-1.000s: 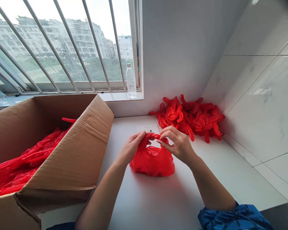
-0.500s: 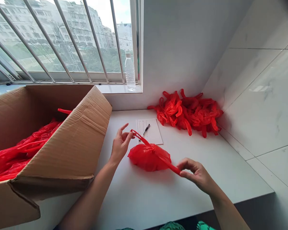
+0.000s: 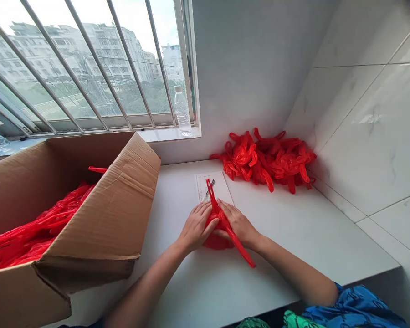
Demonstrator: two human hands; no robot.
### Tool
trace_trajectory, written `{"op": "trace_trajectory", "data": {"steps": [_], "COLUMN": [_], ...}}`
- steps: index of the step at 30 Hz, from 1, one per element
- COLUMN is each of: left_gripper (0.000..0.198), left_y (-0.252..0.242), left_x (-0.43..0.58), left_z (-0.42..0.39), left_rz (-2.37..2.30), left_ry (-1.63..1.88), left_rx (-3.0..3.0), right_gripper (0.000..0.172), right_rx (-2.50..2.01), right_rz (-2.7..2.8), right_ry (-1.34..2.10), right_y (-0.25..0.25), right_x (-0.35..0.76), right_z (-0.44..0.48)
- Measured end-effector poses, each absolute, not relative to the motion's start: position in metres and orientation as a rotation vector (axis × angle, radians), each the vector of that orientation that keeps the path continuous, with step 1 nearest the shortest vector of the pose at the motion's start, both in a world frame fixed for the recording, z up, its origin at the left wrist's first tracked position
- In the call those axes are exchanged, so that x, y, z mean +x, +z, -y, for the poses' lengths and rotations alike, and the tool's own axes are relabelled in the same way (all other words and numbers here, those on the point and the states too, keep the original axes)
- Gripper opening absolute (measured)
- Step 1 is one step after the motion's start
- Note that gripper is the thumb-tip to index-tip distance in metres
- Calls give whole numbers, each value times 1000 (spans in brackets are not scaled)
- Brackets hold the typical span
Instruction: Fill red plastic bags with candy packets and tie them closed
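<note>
A knotted red plastic bag (image 3: 218, 243) rests on the white tabletop in front of me. My left hand (image 3: 198, 224) presses round its left side, fingers together and thumb near the knot. From the right, my right hand (image 3: 238, 223) clasps the bag, partly behind one of its handles. One handle loop sticks up between the hands; the other hangs toward me at the lower right. Most of the bag's body is hidden by the hands. Just behind them lie a sheet of paper (image 3: 222, 182) and a black pen (image 3: 210, 186).
On the left stands an open cardboard box (image 3: 102, 218) holding red plastic bags (image 3: 51, 228). A pile of knotted red bags (image 3: 269, 159) sits against the back wall. A water bottle (image 3: 182, 111) stands on the windowsill (image 3: 164, 134) beside a barred window.
Both hands have let go of the handle ends and moved inward onto the bag's body. The bag is now squeezed between them. The view has shifted slightly.
</note>
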State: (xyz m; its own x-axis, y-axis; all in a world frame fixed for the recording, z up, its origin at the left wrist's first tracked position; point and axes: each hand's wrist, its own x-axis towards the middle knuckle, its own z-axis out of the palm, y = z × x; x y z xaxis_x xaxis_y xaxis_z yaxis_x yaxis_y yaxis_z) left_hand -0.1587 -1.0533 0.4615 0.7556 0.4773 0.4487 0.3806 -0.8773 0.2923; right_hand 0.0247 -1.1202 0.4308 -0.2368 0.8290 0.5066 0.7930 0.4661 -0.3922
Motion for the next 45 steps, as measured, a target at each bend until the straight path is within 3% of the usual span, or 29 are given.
{"op": "trace_trajectory", "data": {"steps": [5, 13, 45], "left_gripper": [42, 43, 32], "left_y": [427, 413, 415], "left_x": [-171, -170, -171], "left_z": [1058, 1056, 1055], "left_rz": [-727, -777, -789], "left_ry": [766, 702, 735], "left_rx": [2877, 2857, 2764], "right_gripper": [82, 79, 81], "right_rx": [-1349, -1480, -1368], "right_rz": [2044, 2103, 2064], "right_ry": [1, -9, 193], "right_y": [401, 390, 397], "right_x": [18, 15, 22], "right_z": [1121, 1119, 1118]}}
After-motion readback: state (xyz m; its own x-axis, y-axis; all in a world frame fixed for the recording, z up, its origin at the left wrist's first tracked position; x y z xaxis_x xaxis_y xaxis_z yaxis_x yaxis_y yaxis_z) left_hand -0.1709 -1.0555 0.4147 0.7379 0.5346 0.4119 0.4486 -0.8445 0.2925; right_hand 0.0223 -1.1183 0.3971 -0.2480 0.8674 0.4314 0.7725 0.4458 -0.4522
